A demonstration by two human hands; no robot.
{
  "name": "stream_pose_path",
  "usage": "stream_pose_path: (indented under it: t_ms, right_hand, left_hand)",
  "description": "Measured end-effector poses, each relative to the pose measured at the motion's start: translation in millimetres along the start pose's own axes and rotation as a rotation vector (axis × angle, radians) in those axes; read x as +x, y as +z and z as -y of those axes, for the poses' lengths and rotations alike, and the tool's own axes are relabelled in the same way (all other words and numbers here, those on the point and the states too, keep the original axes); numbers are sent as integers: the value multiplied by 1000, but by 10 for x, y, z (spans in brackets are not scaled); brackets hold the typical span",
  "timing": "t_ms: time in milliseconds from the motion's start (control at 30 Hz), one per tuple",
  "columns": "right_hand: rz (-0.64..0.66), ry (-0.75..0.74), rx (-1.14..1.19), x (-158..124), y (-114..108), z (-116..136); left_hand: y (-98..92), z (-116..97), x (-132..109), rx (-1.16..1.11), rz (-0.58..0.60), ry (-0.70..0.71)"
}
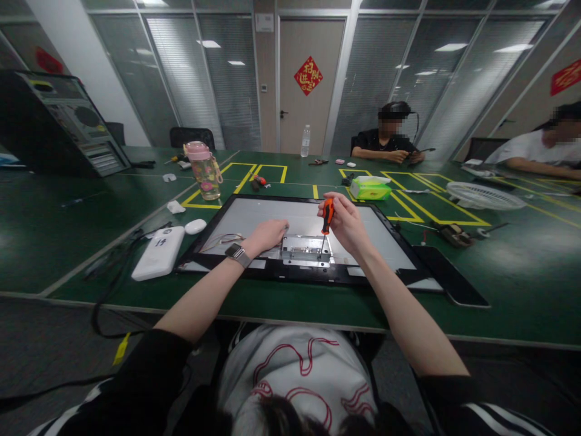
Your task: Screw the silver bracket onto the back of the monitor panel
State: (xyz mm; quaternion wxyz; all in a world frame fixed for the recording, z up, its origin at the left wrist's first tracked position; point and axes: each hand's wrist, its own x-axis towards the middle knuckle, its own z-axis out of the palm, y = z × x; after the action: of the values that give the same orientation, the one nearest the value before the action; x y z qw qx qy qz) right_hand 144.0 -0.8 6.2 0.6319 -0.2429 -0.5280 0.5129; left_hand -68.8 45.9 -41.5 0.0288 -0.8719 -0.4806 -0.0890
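Note:
My right hand (347,224) is closed around the handle of an orange and black screwdriver (327,213). The screwdriver stands nearly upright, its shaft reaching down to the right part of a silver metal bracket (305,257). At the bracket's left end, my left hand (269,235) grips its edge with bent fingers, partly hidden from view. Under both hands lies a flat display panel (236,212) with a black frame and a whitish back. Thin wires (222,240) run across the panel's left side.
Left of the panel are a white power bank (158,253), a white case (195,226) and a pink-lidded bottle (203,172). To its right lies a black slab (449,275). Behind stand a green tissue pack (371,188) and a water bottle (305,141). Two people sit across the table.

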Motion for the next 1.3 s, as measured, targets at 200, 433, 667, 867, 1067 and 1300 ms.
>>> stream_pose_path:
  t_ms: [200, 433, 667, 867, 1067, 1300]
  right_hand:
    - [-18, -60, -25, -2, 11, -4]
    - [-12, -9, 14, 5, 3, -10]
    - [-23, -43, 27, 9, -3, -23]
    - [41, -23, 8, 10, -32, -13]
    - [70, -172, -251, -2, -42, -48]
    - [-142, -501, -686, -41, -38, -85]
  left_hand:
    - [-11, -6, -6, 9, 4, -5]
    - [1, 1, 6, 2, -3, 2]
    - [-8, -2, -1, 14, -4, 3]
    - [0, -1, 4, 15, -8, 16]
    - [0, 1, 5, 24, 15, 0]
    - [36, 25, 12, 7, -15, 9]
